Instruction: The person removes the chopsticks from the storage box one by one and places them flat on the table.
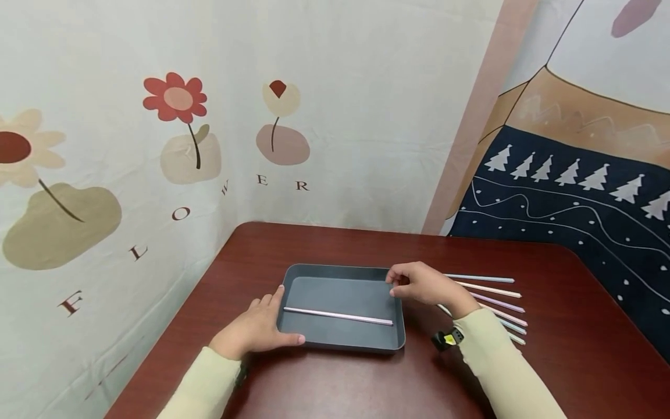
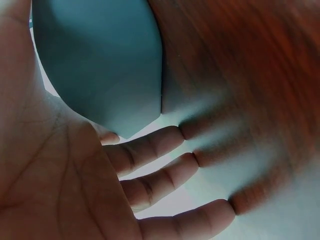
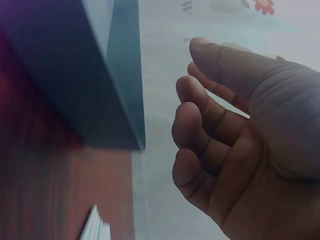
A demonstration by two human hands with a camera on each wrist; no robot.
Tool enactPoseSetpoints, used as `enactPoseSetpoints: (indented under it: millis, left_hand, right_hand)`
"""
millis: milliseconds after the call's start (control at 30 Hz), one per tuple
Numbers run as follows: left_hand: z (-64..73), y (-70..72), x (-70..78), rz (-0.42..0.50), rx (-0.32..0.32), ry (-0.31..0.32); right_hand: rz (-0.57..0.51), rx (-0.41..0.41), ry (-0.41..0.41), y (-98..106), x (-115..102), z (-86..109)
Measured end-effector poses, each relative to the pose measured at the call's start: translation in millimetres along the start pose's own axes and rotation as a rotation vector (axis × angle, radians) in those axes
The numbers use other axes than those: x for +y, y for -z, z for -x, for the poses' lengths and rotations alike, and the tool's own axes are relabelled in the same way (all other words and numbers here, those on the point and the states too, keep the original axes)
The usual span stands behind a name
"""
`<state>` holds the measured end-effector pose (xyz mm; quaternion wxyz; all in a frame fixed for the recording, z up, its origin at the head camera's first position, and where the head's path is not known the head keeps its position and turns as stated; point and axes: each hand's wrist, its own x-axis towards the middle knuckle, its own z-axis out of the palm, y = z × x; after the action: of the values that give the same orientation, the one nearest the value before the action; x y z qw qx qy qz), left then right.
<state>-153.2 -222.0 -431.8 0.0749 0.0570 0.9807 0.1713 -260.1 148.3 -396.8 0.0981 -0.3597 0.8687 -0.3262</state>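
A pale pink chopstick-like stick (image 1: 337, 315) lies across the floor of a dark grey rectangular tray (image 1: 335, 272). My left hand (image 1: 253, 327) rests at the tray's left front corner, fingers straight along its side and thumb on the front rim. In the left wrist view, those fingers (image 2: 160, 142) extend beside the tray wall (image 2: 110, 60). My right hand (image 1: 426, 284) hovers over the tray's right back corner with nothing in its loosely bent fingers. The right wrist view shows that hand (image 3: 240, 135) apart from the tray wall (image 3: 65, 75).
Several thin pastel sticks (image 1: 494, 289) lie fanned out on the reddish-brown table (image 1: 345, 384) right of the tray, partly hidden by my right forearm. A flower-printed curtain (image 1: 335, 116) hangs behind the table. A dark tree-patterned cloth (image 1: 576, 215) hangs on the right.
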Motion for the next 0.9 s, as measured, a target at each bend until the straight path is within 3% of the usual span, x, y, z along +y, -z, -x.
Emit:
enactPoseSetpoints:
  millis: [233, 533, 900]
  left_hand:
    - [-1.9, -0.4, -0.4, -0.007, 0.003, -0.007]
    - [-3.0, 0.3, -0.8, -0.009, 0.007, -0.025]
    - [-4.0, -0.6, -2.5, -0.006, 0.004, -0.021]
  right_hand:
    - [-0.008, -0.106, 0.058, -15.2, -14.2, -21.5]
    - [0.093, -0.216, 0.101, -42.2, -31.2, -40.9]
    - [0.176, -0.282, 0.112, -63.2, -37.9, -46.8]
